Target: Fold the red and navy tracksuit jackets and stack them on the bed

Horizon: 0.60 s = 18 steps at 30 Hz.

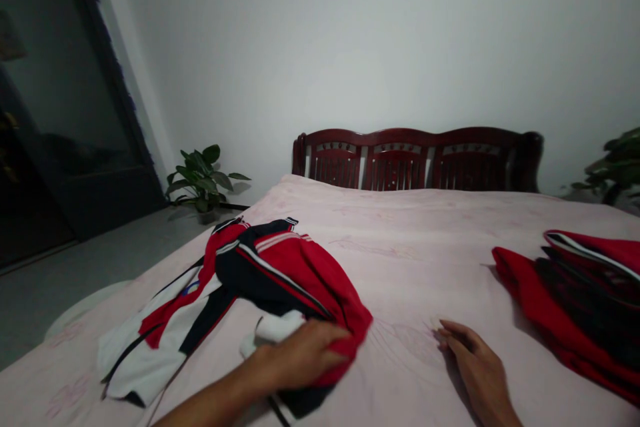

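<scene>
A loose heap of red, navy and white clothing (260, 280) lies on the pink bedsheet (415, 247) at the left. My left hand (303, 357) rests on the near edge of that heap, fingers closed over the red cloth. My right hand (475, 363) lies flat on the bare sheet to the right of the heap, fingers stretched out, holding nothing. A stack of folded red and black garments (575, 300) sits at the right edge of the bed, apart from both hands.
A dark wooden headboard (415, 157) stands at the far side of the bed against a white wall. A potted plant (203, 180) sits on the floor at left, another plant (617, 167) at far right. A dark doorway (60, 100) is at left.
</scene>
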Available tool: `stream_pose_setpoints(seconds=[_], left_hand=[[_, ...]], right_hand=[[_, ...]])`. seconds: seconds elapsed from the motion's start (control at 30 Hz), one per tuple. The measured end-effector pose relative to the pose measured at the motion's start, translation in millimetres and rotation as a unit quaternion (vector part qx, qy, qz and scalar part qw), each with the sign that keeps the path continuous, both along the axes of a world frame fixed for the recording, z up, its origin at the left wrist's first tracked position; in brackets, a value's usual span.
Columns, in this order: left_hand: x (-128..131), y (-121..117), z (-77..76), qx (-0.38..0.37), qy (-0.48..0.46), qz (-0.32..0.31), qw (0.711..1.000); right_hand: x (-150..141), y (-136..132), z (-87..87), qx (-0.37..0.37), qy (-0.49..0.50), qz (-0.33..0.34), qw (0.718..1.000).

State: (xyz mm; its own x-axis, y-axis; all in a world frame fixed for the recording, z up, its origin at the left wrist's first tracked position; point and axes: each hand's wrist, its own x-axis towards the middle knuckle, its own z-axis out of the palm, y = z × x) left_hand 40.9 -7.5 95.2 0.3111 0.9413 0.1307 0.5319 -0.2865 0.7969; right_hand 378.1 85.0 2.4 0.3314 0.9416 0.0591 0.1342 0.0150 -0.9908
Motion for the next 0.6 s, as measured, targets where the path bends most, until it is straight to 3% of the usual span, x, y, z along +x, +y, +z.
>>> stream_pose_setpoints(seconds=[0.07, 0.13, 0.2, 0.27, 0.37, 0.43, 0.5, 0.6], left_hand=[[17.1, -24.6, -9.9, -0.046, -0.008, -0.052, 0.998], [12.2, -36.7, -8.5, -0.061, -0.019, -0.028, 0.998], [-10.9, -36.3, -2.9, -0.053, -0.04, 0.067, 0.996], [-45.3, -30.1, -1.2, -0.028, -0.031, 0.21, 0.977], [-99.2, -25.8, -13.6, -0.034, 0.093, 0.351, 0.931], [-124.3, -28.4, -27.9, -0.076, 0.181, 0.378, 0.905], [-135.3, -30.1, -40.7, -0.106, 0.222, 0.371, 0.895], [-127.8, -21.1, -50.3, -0.106, 0.161, 0.35, 0.917]], right_hand=[[0.4, -1.6, 0.0, -0.002, 0.021, 0.009, 1.0], [-0.9, -1.0, 1.5, -0.011, 0.021, 0.022, 0.999], [-7.1, 2.6, 6.2, -0.033, 0.014, 0.054, 0.998], [-20.9, 8.5, 15.6, -0.062, -0.003, 0.109, 0.992], [-57.9, 15.3, 40.6, -0.041, -0.092, 0.223, 0.97], [-91.4, 13.6, 63.4, 0.017, -0.197, 0.297, 0.934], [-129.1, 5.9, 85.6, 0.064, -0.311, 0.357, 0.879], [-187.2, -10.2, 103.3, 0.108, -0.436, 0.42, 0.789]])
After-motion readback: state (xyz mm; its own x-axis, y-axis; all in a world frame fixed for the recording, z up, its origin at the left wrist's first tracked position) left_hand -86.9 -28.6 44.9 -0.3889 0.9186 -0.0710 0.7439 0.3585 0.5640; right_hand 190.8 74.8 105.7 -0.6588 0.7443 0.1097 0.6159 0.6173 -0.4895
